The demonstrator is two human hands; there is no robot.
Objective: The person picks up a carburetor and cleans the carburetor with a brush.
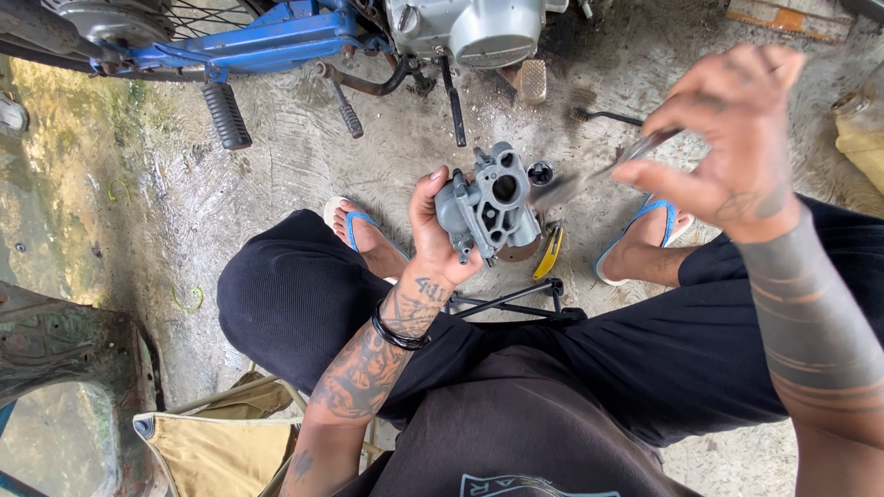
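My left hand grips a grey metal carburettor body in front of my knees, its round bore facing up. My right hand is raised to the right of it and pinches a thin metal tool, blurred, whose tip points toward the carburettor. A small round metal part lies on the ground just beyond the carburettor. I sit low, in black trousers and blue flip-flops.
A blue-framed motorcycle with a silver engine stands ahead on the concrete floor. A yellow-handled tool and a black metal stand lie between my feet. A wire brush lies further out. A tan folding stool is at lower left.
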